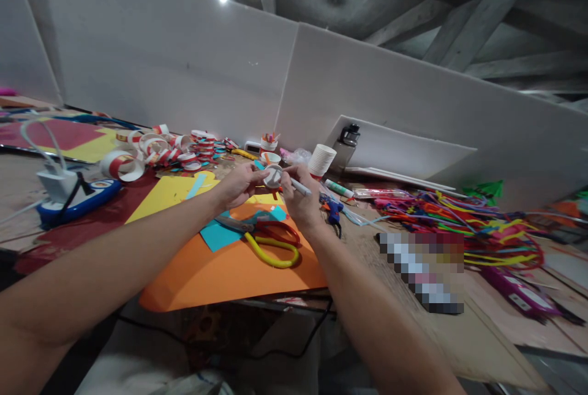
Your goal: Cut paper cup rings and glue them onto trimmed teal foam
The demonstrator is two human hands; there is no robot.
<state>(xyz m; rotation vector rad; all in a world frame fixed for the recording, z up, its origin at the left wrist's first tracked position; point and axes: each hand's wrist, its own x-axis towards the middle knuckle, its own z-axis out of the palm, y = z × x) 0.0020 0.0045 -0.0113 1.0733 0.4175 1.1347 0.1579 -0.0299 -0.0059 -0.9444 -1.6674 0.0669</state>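
My left hand [239, 185] is closed around a small white paper cup [274, 177] with a red band, held on its side above the table. My right hand [301, 202] pinches a white pen or marker [299, 187] whose tip touches the cup's bottom. Both hands hover over an orange paper sheet [220, 275]. Two pairs of scissors lie on that sheet just below my hands, one with yellow handles [272, 252] and one with red handles [280, 231].
Yellow [160, 196] and blue [215, 236] paper lie on the table. Cut cup rings [151, 149] pile at the back left. A white cup stack [320, 160], a bottle [345, 145], a blue glue gun [333, 210] and coloured strips [463, 220] sit right. A power strip [68, 196] lies at left.
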